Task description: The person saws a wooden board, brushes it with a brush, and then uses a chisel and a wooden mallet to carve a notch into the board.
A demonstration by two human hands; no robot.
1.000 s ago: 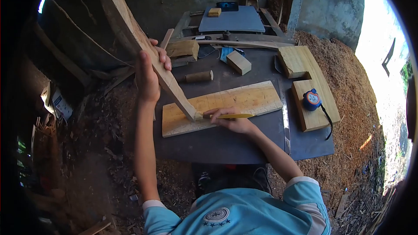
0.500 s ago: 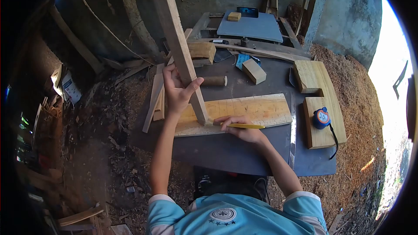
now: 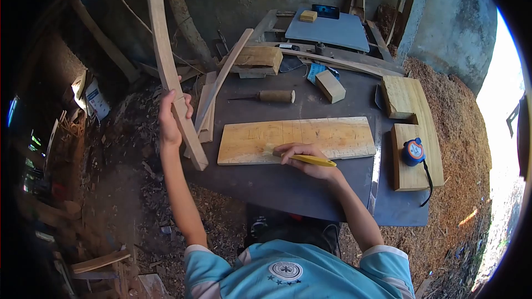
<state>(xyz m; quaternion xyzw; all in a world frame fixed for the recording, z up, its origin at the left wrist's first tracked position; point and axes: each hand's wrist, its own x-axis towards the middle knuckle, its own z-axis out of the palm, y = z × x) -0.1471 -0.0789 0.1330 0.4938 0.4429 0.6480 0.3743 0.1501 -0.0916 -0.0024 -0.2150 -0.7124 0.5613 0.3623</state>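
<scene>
My left hand (image 3: pixel 170 119) is closed around a long squared wooden bar (image 3: pixel 162 44), held tilted at the table's left side. Its lower end overlaps the table edge in view. In my right hand (image 3: pixel 307 161) is a brush with a yellow handle (image 3: pixel 317 160), its pale bristles over the near edge of a flat wooden board (image 3: pixel 327 131). Faint lines cross the board's face. Behind the board lies a chisel-like tool with a round wooden handle (image 3: pixel 277 96) and a thin metal shank.
A notched wooden block (image 3: pixel 426 133) at the right carries a blue tape measure (image 3: pixel 413 152). A small block (image 3: pixel 330 87), a larger block (image 3: pixel 257 58) and thin strips (image 3: pixel 227 66) lie farther back. A grey panel (image 3: pixel 327 27) stands behind, sawdust (image 3: pixel 463 127) heaped right.
My left hand has swung the wooden bar left, off the board. The board is turned slightly and fully seen, and my right hand stays near its front edge with the brush.
</scene>
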